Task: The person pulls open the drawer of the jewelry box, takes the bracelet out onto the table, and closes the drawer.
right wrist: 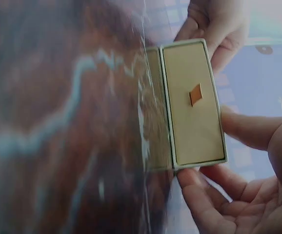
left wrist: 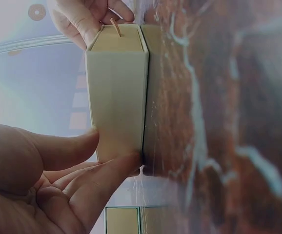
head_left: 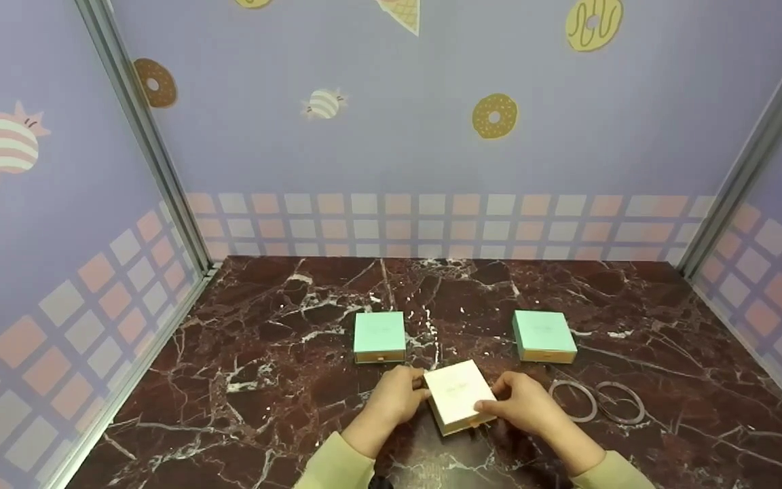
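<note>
A cream-white drawer box (head_left: 459,395) sits at an angle on the dark table, its gold drawer front facing the near side. An orange ribbon tab (right wrist: 195,95) pokes out of that drawer front (right wrist: 192,131), which is pushed in flush. My left hand (head_left: 396,395) grips the box at its left far corner, with the thumb (left wrist: 68,148) and fingers on the edges. On the other side my right hand (head_left: 523,402) pinches the right near corner, thumb on the top edge and fingers low along the side.
Two mint-green drawer boxes stand farther back, one at the left (head_left: 379,333) and one at the right (head_left: 544,333). Two pale rings, a left one (head_left: 591,411) and a right one (head_left: 641,411), lie right of my right hand. A patterned wall (head_left: 398,156) closes the table's back.
</note>
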Motion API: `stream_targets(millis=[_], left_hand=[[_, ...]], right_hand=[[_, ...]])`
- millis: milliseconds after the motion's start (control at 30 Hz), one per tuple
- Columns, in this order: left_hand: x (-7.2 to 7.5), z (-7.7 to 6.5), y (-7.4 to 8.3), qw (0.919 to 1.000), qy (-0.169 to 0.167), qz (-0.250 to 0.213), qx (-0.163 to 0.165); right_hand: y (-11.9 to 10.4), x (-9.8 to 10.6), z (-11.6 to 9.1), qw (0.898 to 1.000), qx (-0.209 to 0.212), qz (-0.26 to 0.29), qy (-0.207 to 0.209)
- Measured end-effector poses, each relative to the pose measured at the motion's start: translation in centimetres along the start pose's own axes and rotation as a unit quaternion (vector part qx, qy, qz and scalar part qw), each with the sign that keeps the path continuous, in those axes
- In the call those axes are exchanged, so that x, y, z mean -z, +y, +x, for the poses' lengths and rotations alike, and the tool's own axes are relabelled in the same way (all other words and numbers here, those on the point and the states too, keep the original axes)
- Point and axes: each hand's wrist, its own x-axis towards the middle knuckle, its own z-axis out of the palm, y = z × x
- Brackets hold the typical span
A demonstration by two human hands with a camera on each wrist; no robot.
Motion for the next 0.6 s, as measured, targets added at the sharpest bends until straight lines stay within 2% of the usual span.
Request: stream_targets(millis=[133, 200, 367, 600], left_hand=[[0.01, 0.06, -0.06, 0.9999, -0.009, -0.003, -0.006], [-0.01, 0.07, -0.08, 0.9995, -0.02, -0.021, -0.009], [-0.03, -0.06, 0.07, 0.9977, -0.035, -0.052, -0.026], [-0.37, -0.22, 0.34, 0.9971, -0.054, -0.048, -0.021]], right_hand=[[-0.68, -0.36, -0.43, 1.0, -0.023, -0.008, 0.01], [-0.81, -0.55, -0.57, 1.0, -0.027, -0.007, 0.008], [-0.85, -0.87, -0.77, 1.0, -0.017, -0.004, -0.005], [-0.73, -0.83, -0.82, 1.0, -0.002, 0.001, -0.028]])
